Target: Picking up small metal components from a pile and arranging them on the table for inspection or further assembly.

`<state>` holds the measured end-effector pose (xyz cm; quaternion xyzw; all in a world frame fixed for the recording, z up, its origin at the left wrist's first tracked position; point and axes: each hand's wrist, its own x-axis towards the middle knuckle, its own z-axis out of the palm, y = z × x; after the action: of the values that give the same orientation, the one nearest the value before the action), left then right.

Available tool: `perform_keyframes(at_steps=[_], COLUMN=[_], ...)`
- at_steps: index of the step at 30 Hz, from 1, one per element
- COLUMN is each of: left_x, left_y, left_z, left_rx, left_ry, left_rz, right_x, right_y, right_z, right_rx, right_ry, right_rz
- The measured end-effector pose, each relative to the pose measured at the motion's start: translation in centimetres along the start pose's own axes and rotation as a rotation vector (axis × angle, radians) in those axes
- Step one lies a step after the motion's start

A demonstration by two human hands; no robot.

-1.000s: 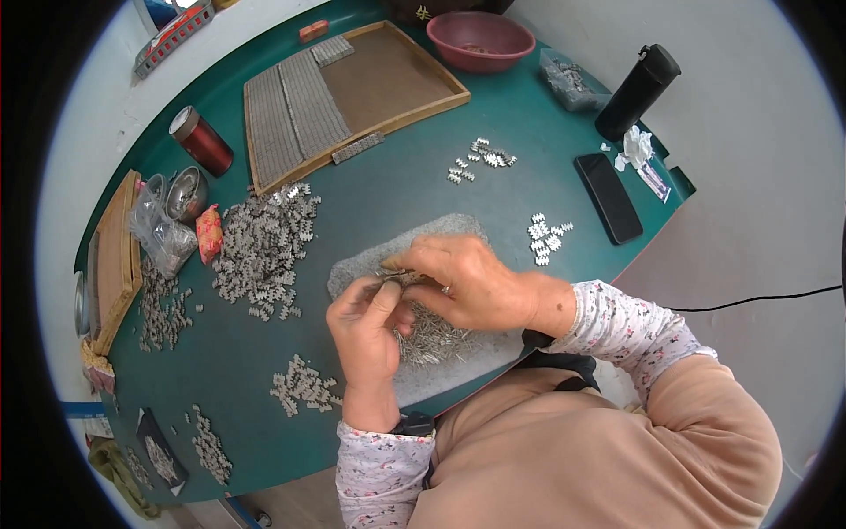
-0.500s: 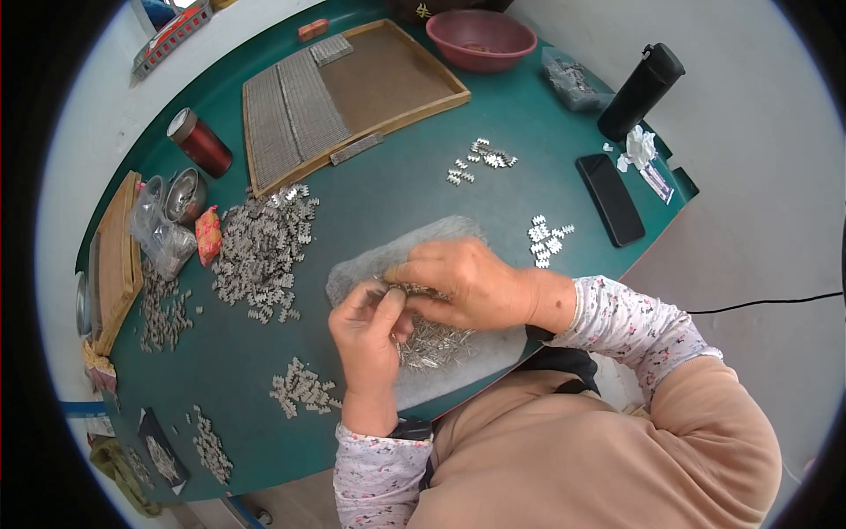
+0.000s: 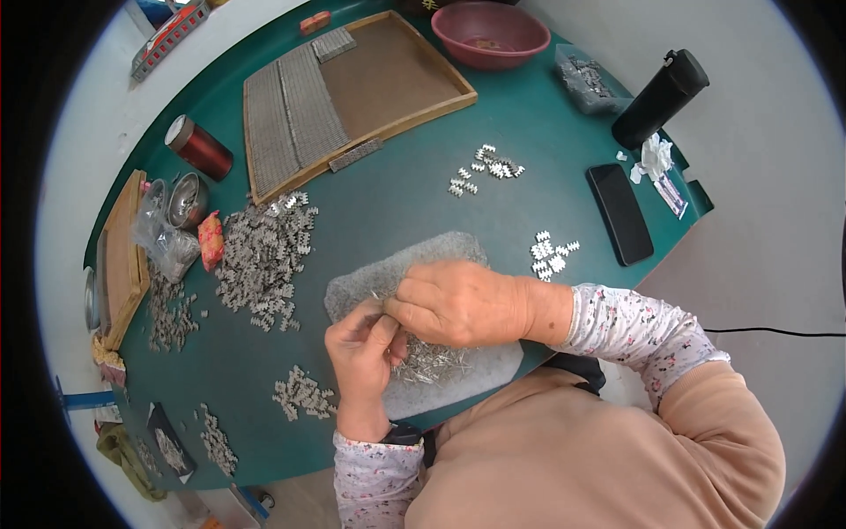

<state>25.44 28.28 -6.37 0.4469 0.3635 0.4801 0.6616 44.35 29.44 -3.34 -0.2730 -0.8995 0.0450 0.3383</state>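
Observation:
Over a grey felt mat (image 3: 489, 375), my left hand (image 3: 359, 353) and my right hand (image 3: 463, 304) meet fingertip to fingertip. Both are closed in a pinch; whatever they hold is small and mostly hidden by the fingers. A heap of thin silvery metal pins (image 3: 430, 363) lies on the mat just below my right hand. Left of the mat spreads a large pile of small toothed metal pieces (image 3: 264, 260). A smaller cluster of metal pieces (image 3: 304, 394) is near my left wrist, and another group of shiny toothed pieces (image 3: 553, 256) sits beyond my right hand.
A wooden-framed tray (image 3: 397, 62) partly lined with metal strips stands at the back. Around it are a red cup (image 3: 199, 148), a pink basin (image 3: 489, 35) and a black bottle (image 3: 661, 97). A phone (image 3: 619, 214) lies right; a second tray (image 3: 123, 260) leans left.
My right hand has turned, its fingers curling more tightly against the left fingertips. The hands stay over the mat, and the whole view has shifted slightly.

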Motion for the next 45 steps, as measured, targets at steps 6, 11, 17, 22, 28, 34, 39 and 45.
perform_keyframes(at_steps=[6, 11, 17, 22, 28, 34, 39, 45], left_x=[0.0, 0.0, -0.1, -0.3, -0.6, -0.9, -1.0, -1.6], left_y=[-0.7, -0.1, -0.4, 0.4, 1.6, 3.8, 5.1, 5.0], left_z=[0.2, 0.3, 0.3, 1.1, -0.4, -5.0, -10.7, -12.2], left_rx=[0.046, -0.175, -0.252, -0.143, -0.172, -0.173, -0.172, -0.240], left_ry=[0.045, 0.035, -0.002, 0.049, -0.026, 0.202, 0.498, 0.609], left_rz=[0.161, -0.048, -0.139, -0.076, -0.113, -0.037, 0.188, 0.211], right_x=[0.9, 0.3, -0.2, 0.1, 2.0, 5.9, 10.4, 12.5], right_y=[-0.5, -1.1, -1.4, -1.3, -2.1, -1.8, -1.0, -1.6], right_z=[-0.2, -1.0, -0.6, -0.6, 0.1, 1.7, 7.6, 12.9], right_rx=[0.470, 0.328, -0.002, -0.001, 0.047, 0.501, 0.174, -0.095], right_ry=[0.056, 0.086, 0.090, 0.084, 0.141, -0.028, -0.219, -0.444], right_rz=[0.403, 0.335, 0.100, 0.072, 0.195, 0.284, 0.346, 0.179])
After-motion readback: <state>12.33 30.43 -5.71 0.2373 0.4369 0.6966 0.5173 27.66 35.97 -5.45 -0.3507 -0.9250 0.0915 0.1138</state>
